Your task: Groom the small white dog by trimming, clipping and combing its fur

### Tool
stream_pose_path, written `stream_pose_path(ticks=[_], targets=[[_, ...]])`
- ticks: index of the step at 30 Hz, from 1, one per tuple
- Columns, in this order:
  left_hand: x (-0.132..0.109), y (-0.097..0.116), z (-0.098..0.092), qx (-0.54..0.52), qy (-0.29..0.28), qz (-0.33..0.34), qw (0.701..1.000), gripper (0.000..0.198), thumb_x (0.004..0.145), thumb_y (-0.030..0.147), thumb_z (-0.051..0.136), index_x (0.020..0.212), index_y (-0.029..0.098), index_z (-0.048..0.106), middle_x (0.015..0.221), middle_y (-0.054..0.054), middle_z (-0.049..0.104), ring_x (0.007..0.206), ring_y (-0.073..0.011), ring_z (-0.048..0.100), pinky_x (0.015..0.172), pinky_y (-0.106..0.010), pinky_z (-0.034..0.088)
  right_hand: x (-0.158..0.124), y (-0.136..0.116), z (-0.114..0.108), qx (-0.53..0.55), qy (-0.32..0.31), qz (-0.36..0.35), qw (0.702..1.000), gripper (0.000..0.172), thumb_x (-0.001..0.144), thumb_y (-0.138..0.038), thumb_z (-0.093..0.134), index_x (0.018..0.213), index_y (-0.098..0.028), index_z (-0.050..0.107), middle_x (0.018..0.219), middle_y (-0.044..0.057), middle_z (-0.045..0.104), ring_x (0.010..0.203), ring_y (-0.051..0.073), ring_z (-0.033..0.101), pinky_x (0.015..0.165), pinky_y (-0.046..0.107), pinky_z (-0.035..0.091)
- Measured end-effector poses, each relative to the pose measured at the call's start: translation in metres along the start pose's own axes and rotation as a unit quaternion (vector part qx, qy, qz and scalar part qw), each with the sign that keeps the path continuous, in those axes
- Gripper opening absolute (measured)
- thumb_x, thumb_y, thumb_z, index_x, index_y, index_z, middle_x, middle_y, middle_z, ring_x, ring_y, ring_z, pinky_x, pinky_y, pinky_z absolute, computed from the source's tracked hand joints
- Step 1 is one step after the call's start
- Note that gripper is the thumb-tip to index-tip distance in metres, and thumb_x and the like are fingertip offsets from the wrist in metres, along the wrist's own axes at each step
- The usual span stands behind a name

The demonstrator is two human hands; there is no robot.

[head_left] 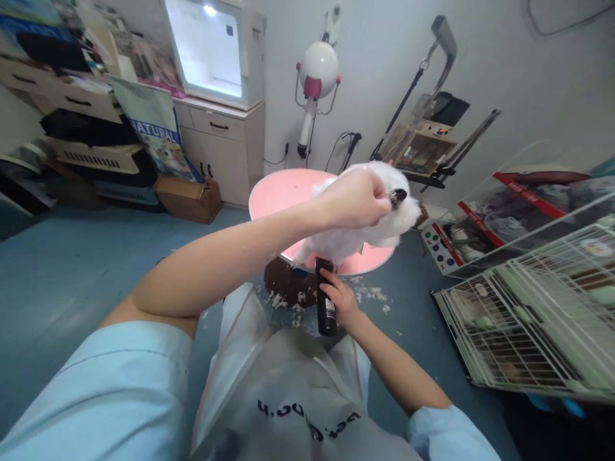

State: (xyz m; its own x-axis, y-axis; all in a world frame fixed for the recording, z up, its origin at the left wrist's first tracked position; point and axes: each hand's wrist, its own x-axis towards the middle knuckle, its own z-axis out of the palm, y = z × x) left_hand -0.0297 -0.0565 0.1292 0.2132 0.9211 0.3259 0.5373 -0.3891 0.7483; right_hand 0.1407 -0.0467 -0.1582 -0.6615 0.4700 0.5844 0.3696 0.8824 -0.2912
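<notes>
A small white fluffy dog (pixel 369 224) stands on a round pink grooming table (pixel 283 189). My left hand (pixel 353 198) is closed around the dog's head and neck, holding it up; the dark snout shows just past my fingers. Lower down, my right hand (pixel 341 301) grips a black electric clipper (pixel 325 298) upright, its head against the fur under the dog's body. I wear a light blue top and a translucent apron with dark lettering.
Clumps of white fur (pixel 369 294) lie on the blue floor below the table. A white wire cage (pixel 538 320) lies at the right. A stand dryer (pixel 317 83), a cabinet (pixel 221 141) and a cardboard box (pixel 189 198) stand behind.
</notes>
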Motion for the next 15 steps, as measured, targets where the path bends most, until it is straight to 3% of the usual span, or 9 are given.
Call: stream_pose_path(ticks=[6, 11, 15], targets=[[-0.009, -0.011, 0.002, -0.023, 0.033, -0.012, 0.999, 0.024, 0.072, 0.016, 0.052, 0.048, 0.015, 0.055, 0.049, -0.001, 0.05, 0.051, -0.0085, 0.044, 0.053, -0.026, 0.031, 0.01, 0.019, 0.006, -0.026, -0.048, 0.013, 0.998, 0.047, 0.082, -0.008, 0.057, 0.126, -0.024, 0.064, 0.143, 0.013, 0.058, 0.135, 0.029, 0.053, 0.107, 0.053, 0.051], [-0.019, -0.021, 0.004, -0.028, 0.077, -0.016, 0.997, 0.024, 0.071, 0.019, 0.053, 0.048, 0.015, 0.056, 0.052, -0.001, 0.055, 0.05, -0.0074, 0.045, 0.051, -0.023, 0.031, 0.0, 0.029, 0.012, -0.017, -0.061, -0.015, 0.998, 0.044, 0.084, -0.012, 0.057, 0.125, -0.026, 0.065, 0.149, 0.011, 0.054, 0.13, 0.028, 0.058, 0.094, 0.045, 0.06], [-0.025, -0.022, 0.009, -0.042, 0.116, -0.032, 0.992, 0.025, 0.071, 0.022, 0.053, 0.046, 0.017, 0.054, 0.048, 0.001, 0.05, 0.049, -0.0075, 0.042, 0.05, -0.022, 0.03, -0.001, 0.039, 0.015, -0.034, -0.077, -0.012, 0.996, 0.05, 0.077, -0.001, 0.055, 0.123, -0.019, 0.066, 0.148, 0.018, 0.053, 0.136, 0.03, 0.053, 0.1, 0.047, 0.056]])
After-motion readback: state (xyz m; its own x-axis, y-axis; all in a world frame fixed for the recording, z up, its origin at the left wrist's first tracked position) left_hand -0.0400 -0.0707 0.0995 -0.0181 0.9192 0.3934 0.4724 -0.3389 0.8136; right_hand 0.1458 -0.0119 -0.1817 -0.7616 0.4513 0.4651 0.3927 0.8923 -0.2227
